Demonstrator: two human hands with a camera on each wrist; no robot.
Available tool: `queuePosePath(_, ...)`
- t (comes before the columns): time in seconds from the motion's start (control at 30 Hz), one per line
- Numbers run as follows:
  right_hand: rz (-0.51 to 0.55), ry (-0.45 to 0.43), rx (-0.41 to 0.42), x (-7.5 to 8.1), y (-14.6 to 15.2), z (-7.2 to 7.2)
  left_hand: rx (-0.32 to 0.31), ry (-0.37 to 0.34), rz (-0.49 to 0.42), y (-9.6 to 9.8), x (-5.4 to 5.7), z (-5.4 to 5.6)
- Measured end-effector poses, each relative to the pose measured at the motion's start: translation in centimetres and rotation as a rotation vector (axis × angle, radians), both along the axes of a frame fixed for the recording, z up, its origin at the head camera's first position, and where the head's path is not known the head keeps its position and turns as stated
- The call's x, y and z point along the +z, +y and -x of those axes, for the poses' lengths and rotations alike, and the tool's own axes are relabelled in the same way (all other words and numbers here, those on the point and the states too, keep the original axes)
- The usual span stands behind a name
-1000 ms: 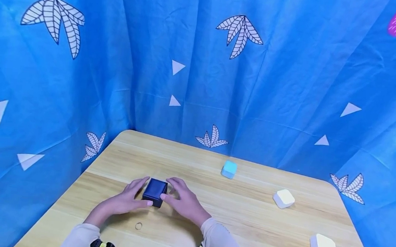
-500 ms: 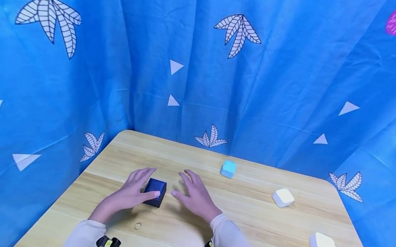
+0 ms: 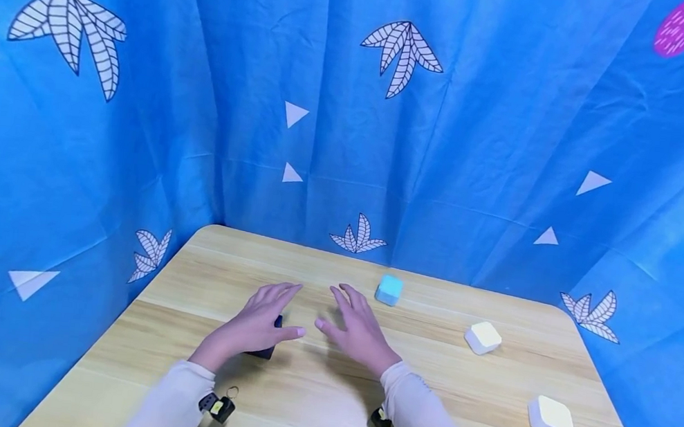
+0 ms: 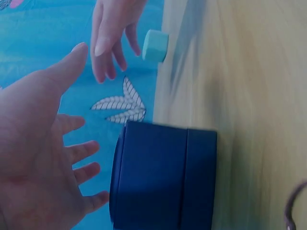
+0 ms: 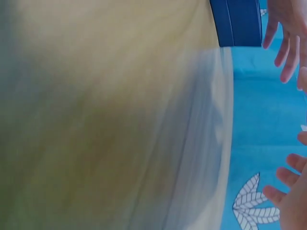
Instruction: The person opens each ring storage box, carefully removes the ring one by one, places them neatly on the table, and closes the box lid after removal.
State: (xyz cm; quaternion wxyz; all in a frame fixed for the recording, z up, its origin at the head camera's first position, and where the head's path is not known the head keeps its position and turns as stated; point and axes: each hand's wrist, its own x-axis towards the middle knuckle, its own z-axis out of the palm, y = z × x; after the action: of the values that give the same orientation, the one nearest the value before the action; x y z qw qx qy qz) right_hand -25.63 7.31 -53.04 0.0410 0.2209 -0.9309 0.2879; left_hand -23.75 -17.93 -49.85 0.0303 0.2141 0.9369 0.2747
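A small dark blue box, with a seam running round it, sits on the table. In the head view my left hand hovers over it, and only a corner of the box shows beneath. The fingers of that hand are spread and relaxed, holding nothing. To its right my right hand is raised above the table, also relaxed and without anything in it. The two thumbs point toward each other across a narrow gap. A thin ring lies nearer the front, beside the left wrist's camera.
Near the back edge stands a light blue block. Two white blocks, one farther back and one nearer the front, are on the right side of the wooden table. A blue patterned curtain hangs behind.
Both hands have come away from the sides of the box and moved to the right, the left one now passing over it. The box has stayed in place on the table.
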Motion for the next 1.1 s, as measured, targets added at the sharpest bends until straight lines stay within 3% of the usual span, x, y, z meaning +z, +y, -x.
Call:
queuePosePath(0.3, -0.037, 0.072, -0.061, -0.1, 2.3, 0.8, -0.044, 0.018, 0.06, 2.5, -0.2, 1.3)
queuePosePath(0.5, -0.07, 0.057, -0.078, 0.6, 3.6, 1.3, -0.066, 0.034, 0.093, 4.0, -0.1, 2.3)
queuePosePath(0.73, -0.047, 0.057, -0.101, 0.8, 5.2, 1.8, -0.099, 0.003, 0.071, 6.0, 0.5, 3.2)
queuePosePath(1.1, -0.058, 0.077, -0.133, 0.9, 7.6, 3.0, -0.178, -0.018, 0.1, 9.8, 0.7, 5.6)
